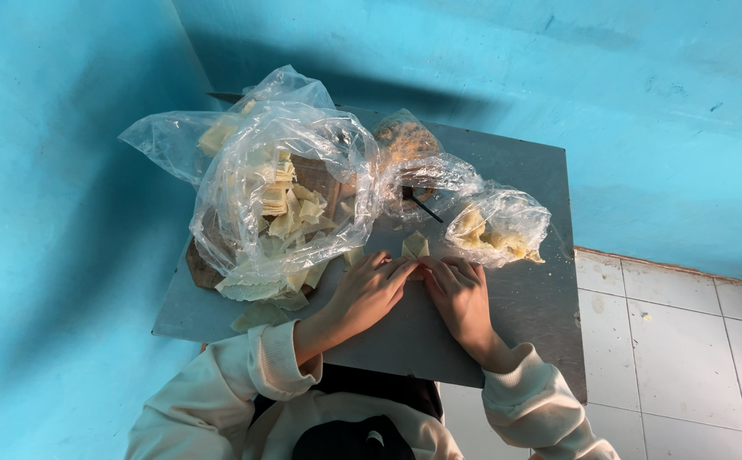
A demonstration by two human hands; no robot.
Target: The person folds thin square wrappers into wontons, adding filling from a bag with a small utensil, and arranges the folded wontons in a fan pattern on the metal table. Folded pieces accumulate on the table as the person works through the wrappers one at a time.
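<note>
On a grey table point(524, 298), my left hand point(369, 291) and my right hand point(459, 292) lie side by side with their fingertips meeting. Both press on a small pale yellow folded piece point(415, 245) that sticks out just beyond the fingers. Cream sleeves cover both of my forearms. A large clear plastic bag point(281, 183) full of similar pale yellow folded pieces sits just left of my left hand. A smaller clear bag point(503, 226) holding a few such pieces lies beyond my right hand.
Another clear bag point(418, 175) with a thin dark stick and a brown round object point(403, 136) lies at the table's far side. Loose pale pieces point(260, 317) rest near the front left edge. Turquoise walls close in left and behind; white floor tiles point(678, 358) lie right.
</note>
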